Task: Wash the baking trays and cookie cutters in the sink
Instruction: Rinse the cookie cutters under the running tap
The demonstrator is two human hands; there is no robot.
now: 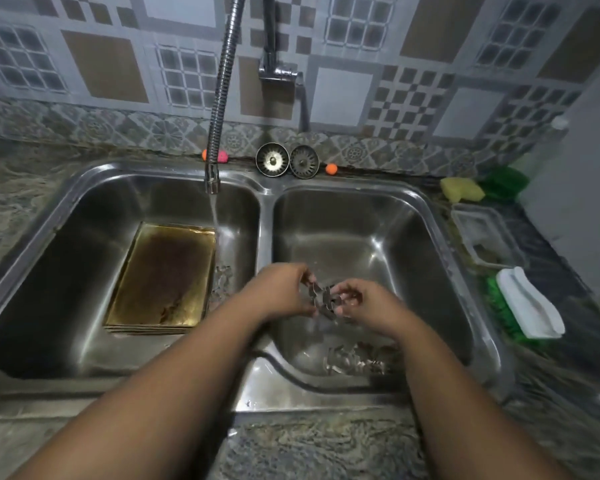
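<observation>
Cookie cutter (321,301) sits above the right basin of the sink (264,216), just right of the divider. Left hand (284,292) pinches its left edge and right hand (357,306) its right edge, fingers curled. Both hands are well apart from the basin's far wall. Loose cutters (357,363) lie on the basin floor at 6 o'clock. At 9 o'clock, the left basin holds stacked baking trays (163,275), lying flat. The faucet (212,178) stream falls at their right edge. Two strainers (288,160) stand on the desk (21,188) at 12 o'clock.

Left grip (280,293), right grip (365,305): bare hands; forearms (174,382) bare to frame edge.
</observation>
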